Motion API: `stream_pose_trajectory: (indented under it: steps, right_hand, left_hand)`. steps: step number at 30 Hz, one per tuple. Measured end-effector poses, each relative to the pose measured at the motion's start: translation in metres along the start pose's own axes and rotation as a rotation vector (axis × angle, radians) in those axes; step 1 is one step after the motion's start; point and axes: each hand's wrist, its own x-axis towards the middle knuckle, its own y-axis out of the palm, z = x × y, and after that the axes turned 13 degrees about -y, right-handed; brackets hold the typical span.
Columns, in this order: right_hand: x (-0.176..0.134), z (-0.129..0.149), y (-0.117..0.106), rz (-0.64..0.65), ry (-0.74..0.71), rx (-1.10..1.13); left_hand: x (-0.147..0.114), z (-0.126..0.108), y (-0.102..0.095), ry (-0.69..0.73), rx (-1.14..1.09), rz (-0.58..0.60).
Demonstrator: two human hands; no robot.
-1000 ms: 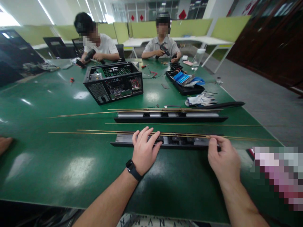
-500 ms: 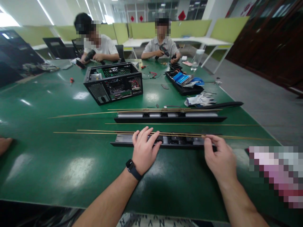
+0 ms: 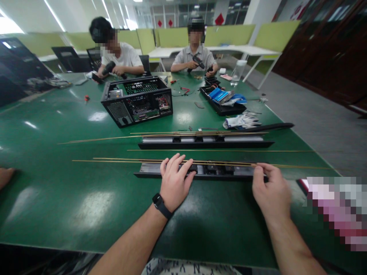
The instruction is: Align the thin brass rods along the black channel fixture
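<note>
A black metal channel (image 3: 246, 170) with dark fittings inside lies in front of me, and long thin brass-coloured rods (image 3: 114, 161) run along it. My left hand (image 3: 176, 175), with a dark watch at the wrist, rests across the channel with its fingers stretched out and a little apart. Thumb and fingertips of my right hand (image 3: 269, 181) are pinched on one of the rods near the channel's right end. Beyond lies a second channel (image 3: 206, 145) with more rods (image 3: 100, 138) over it. A single rod (image 3: 229, 150) lies between the two channels.
An open black computer case (image 3: 137, 101) stands farther back. To its right are a black tray (image 3: 232, 109) of parts, gloves (image 3: 243, 120) and a bottle (image 3: 238, 72). Two people (image 3: 123, 55) (image 3: 195, 57) sit across the green table (image 3: 86, 214), holding power drills. Another hand (image 3: 5, 177) shows at left.
My right hand has moved a little to the right, and the rod in it has slid the same way. My left hand has stayed in place.
</note>
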Motion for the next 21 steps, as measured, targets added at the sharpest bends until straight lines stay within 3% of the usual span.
stream_pose_trajectory:
  steps: [10, 21]
  right_hand:
    - [-0.006, 0.014, 0.005, 0.055, -0.234, 0.112]
    - [0.000, 0.002, 0.002, 0.002, -0.061, 0.015]
  left_hand:
    - [0.000, 0.000, 0.000, 0.000, 0.001, -0.004]
    - [0.000, 0.001, 0.001, 0.002, -0.003, -0.001]
